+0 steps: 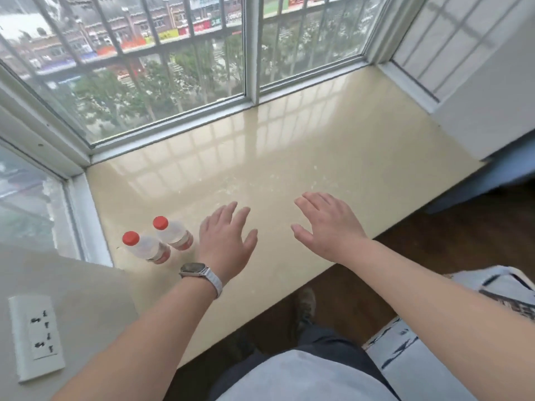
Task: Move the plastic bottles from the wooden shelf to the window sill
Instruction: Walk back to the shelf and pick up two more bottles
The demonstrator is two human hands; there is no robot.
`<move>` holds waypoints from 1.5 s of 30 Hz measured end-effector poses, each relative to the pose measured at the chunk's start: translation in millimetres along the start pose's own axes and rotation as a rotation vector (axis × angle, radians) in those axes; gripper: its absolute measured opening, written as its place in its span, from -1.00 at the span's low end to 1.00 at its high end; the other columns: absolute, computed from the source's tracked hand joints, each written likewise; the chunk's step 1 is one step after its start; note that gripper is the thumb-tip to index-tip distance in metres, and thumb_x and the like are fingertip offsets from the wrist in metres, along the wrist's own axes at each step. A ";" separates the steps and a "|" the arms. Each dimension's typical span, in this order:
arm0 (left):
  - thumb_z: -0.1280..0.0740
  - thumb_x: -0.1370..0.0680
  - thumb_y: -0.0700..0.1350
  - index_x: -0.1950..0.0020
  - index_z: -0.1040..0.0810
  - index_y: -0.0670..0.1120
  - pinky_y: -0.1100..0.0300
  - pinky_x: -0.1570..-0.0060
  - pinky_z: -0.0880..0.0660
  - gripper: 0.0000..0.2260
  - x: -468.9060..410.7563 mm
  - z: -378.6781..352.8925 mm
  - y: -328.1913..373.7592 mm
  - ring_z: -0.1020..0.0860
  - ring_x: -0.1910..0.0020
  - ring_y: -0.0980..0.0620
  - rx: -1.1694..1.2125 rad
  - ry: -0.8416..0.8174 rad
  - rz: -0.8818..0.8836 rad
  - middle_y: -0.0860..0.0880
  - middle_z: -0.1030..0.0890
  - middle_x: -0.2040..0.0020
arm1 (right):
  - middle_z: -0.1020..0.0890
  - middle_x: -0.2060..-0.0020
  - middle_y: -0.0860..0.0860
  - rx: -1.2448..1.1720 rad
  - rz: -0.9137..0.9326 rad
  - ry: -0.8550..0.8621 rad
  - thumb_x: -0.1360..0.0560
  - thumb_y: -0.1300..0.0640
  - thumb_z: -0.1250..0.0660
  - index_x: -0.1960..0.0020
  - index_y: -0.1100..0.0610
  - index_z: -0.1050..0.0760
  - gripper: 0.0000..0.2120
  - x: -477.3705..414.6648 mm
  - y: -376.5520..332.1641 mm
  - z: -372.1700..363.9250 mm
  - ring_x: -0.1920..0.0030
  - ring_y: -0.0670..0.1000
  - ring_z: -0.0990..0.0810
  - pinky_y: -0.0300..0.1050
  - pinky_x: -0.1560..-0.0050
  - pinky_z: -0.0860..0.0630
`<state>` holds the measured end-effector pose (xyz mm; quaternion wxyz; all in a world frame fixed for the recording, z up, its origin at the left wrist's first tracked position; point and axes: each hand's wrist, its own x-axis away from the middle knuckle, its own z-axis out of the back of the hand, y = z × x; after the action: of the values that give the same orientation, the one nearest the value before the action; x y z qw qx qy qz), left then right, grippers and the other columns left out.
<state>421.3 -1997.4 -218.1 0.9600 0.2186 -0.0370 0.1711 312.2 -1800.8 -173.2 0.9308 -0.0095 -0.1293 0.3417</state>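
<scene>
Two clear plastic bottles with red caps and red-and-white labels stand upright on the cream window sill (289, 146), near its left end. The nearer bottle (144, 246) and the farther bottle (173, 232) are side by side, almost touching. My left hand (227, 241), with a watch on its wrist, hovers just right of the bottles, fingers spread and holding nothing. My right hand (327, 224) is further right over the sill, also open and empty. The wooden shelf is out of view.
Barred window panes (173, 82) close the sill at the back and left. A wall with a white socket plate (36, 337) stands at the left. Dark wood floor (419, 256) lies below the sill's front edge, with a bag (503, 287) at the right.
</scene>
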 end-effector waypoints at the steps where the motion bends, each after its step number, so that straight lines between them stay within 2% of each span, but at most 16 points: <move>1: -0.22 -0.61 0.12 -0.51 -0.33 0.04 -0.08 -0.50 -0.09 -0.53 -6.3 0.1 10.6 -0.19 -0.54 -0.11 -0.014 0.000 -0.036 -0.06 -0.27 -0.57 | -0.36 -0.46 0.03 0.001 -0.020 0.009 -0.59 -0.17 -0.14 -0.47 0.07 -0.31 -0.47 7.4 11.8 3.1 -0.45 0.09 -0.28 0.02 -0.37 -0.27; 9: -0.22 -0.61 0.14 -0.49 -0.37 0.03 -0.08 -0.50 -0.10 -0.54 -37.8 2.9 110.1 -0.22 -0.53 -0.11 -0.137 0.020 -0.236 -0.05 -0.30 -0.56 | -0.38 -0.46 0.02 -0.001 -0.125 0.033 -0.59 -0.19 -0.09 -0.48 0.04 -0.31 -0.46 52.6 110.7 20.2 -0.45 0.08 -0.29 0.03 -0.38 -0.26; 12: -0.22 -0.62 0.14 -0.49 -0.36 0.04 -0.04 -0.49 -0.07 -0.54 -50.9 -0.9 157.5 -0.20 -0.54 -0.09 -0.162 0.013 -0.277 -0.04 -0.29 -0.56 | -0.40 -0.44 0.04 -0.023 -0.155 0.060 -0.53 -0.24 0.04 -0.46 0.05 -0.33 -0.38 66.5 155.0 36.1 -0.42 0.10 -0.33 0.04 -0.36 -0.31; 14: -0.22 -0.62 0.14 -0.50 -0.35 0.05 -0.03 -0.49 -0.05 -0.54 -63.4 -6.7 193.4 -0.19 -0.54 -0.08 -0.180 0.007 -0.327 -0.03 -0.28 -0.57 | -0.41 -0.44 0.06 -0.030 -0.180 0.088 -0.53 -0.24 0.05 -0.45 0.06 -0.33 -0.37 75.8 188.6 44.6 -0.41 0.11 -0.34 0.06 -0.38 -0.31; 16: -0.24 -0.62 0.12 -0.49 -0.37 0.04 -0.04 -0.49 -0.08 -0.55 -76.4 -16.1 231.4 -0.21 -0.53 -0.10 -0.195 0.004 -0.391 -0.04 -0.30 -0.56 | -0.41 -0.44 0.08 -0.041 -0.227 0.110 -0.54 -0.24 0.03 -0.45 0.08 -0.35 -0.39 88.8 224.7 49.9 -0.41 0.13 -0.34 0.08 -0.39 -0.29; 19: -0.30 -0.59 0.08 -0.43 -0.44 0.00 -0.08 -0.45 -0.16 -0.58 -92.5 -34.3 289.6 -0.29 -0.50 -0.14 -0.193 0.005 -0.503 -0.08 -0.38 -0.51 | -0.42 -0.43 0.10 -0.061 -0.306 0.152 -0.46 -0.27 0.15 -0.44 0.09 -0.37 -0.26 114.0 276.5 53.3 -0.41 0.15 -0.35 0.10 -0.39 -0.27; 22: -0.32 -0.59 0.07 -0.43 -0.45 0.00 -0.09 -0.44 -0.19 -0.58 -102.9 -52.8 347.6 -0.31 -0.49 -0.16 -0.200 -0.008 -0.600 -0.08 -0.41 -0.50 | -0.40 -0.44 0.09 -0.057 -0.387 0.162 -0.45 -0.28 0.19 -0.46 0.08 -0.36 -0.24 142.4 323.4 53.8 -0.44 0.14 -0.33 0.08 -0.41 -0.25; 28: -0.22 -0.57 0.13 -0.42 -0.45 0.01 -0.13 -0.44 -0.22 -0.55 -110.0 -77.6 446.9 -0.33 -0.47 -0.17 -0.221 -0.047 -0.792 -0.09 -0.42 -0.49 | -0.56 -0.29 0.10 -0.076 -0.563 0.244 -0.49 -0.25 0.02 -0.34 0.12 -0.50 -0.35 199.6 390.8 55.4 -0.30 0.17 -0.49 0.12 -0.29 -0.41; 34: -0.10 -0.55 0.19 -0.38 -0.48 0.01 -0.15 -0.37 -0.30 -0.51 -119.9 -106.6 529.9 -0.38 -0.43 -0.18 -0.261 -0.082 -0.998 -0.09 -0.47 -0.45 | -0.59 -0.23 0.11 -0.134 -0.762 0.313 -0.47 -0.23 -0.06 -0.28 0.13 -0.54 -0.40 250.6 433.0 46.3 -0.23 0.21 -0.53 0.13 -0.23 -0.46; 38: -0.13 -0.54 0.18 -0.37 -0.50 0.00 -0.14 -0.35 -0.31 -0.52 -125.0 -125.4 578.6 -0.40 -0.41 -0.17 -0.259 -0.109 -1.120 -0.09 -0.49 -0.43 | -0.60 -0.19 0.11 -0.165 -0.897 0.337 -0.45 -0.20 -0.14 -0.23 0.13 -0.57 -0.45 279.2 455.4 40.4 -0.18 0.21 -0.56 0.11 -0.18 -0.50; 45: -0.15 -0.52 0.16 -0.32 -0.53 -0.01 -0.15 -0.29 -0.40 -0.54 -151.0 -162.2 660.1 -0.48 -0.35 -0.18 -0.238 -0.151 -1.289 -0.10 -0.54 -0.37 | -0.60 -0.20 0.08 -0.184 -1.055 0.379 -0.45 -0.19 -0.14 -0.24 0.13 -0.56 -0.46 297.8 508.4 41.2 -0.20 0.19 -0.55 0.11 -0.18 -0.48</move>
<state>51.4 -1416.1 -117.6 0.8826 0.1005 0.0155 -0.4590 198.2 -1224.0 -117.6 0.9777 -0.0858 0.0236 -0.1900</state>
